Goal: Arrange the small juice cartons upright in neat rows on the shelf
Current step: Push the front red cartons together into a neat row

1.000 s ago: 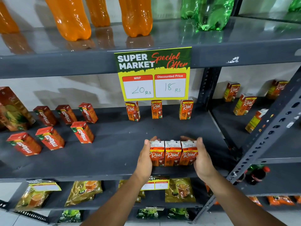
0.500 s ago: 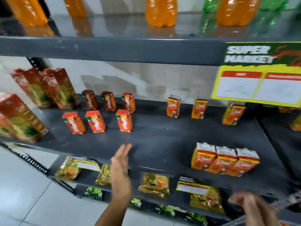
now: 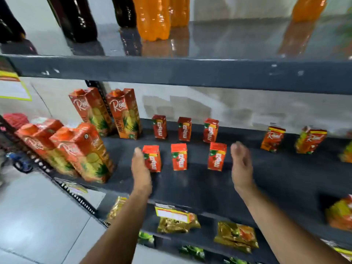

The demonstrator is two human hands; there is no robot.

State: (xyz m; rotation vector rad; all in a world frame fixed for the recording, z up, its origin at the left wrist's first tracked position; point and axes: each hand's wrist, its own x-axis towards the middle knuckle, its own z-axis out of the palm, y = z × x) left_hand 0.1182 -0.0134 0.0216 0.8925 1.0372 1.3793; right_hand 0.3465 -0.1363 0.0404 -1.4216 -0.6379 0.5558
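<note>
1. Both hands have left the three orange cartons they were pressing together a second ago and have swung over to the red cartons at centre frame; the view has turned left with them, so that finished trio is now out of sight.
2. By my reading, one group is done and this spaced-out front row of three is next to be closed up.
3. At left centre, the left hand (image 3: 140, 169) stands flat and edge-on, fingers straight and together, holding nothing; its fingertips overlap the left side of the left front carton (image 3: 152, 158), and blur hides whether they touch.
4. Just right of that, the middle front carton (image 3: 179, 156) stands upright on the shelf (image 3: 190, 185), apart from both hands.
5. Further right, the right front carton (image 3: 217, 156) stands upright with a wider gap from the middle one.
6. Right of centre, the right hand (image 3: 241, 166) is open and empty, palm facing left, just beside that carton but apart from it.
7. Behind them, a back row of cartons (image 3: 184, 129) stands upright, also spaced.
</note>
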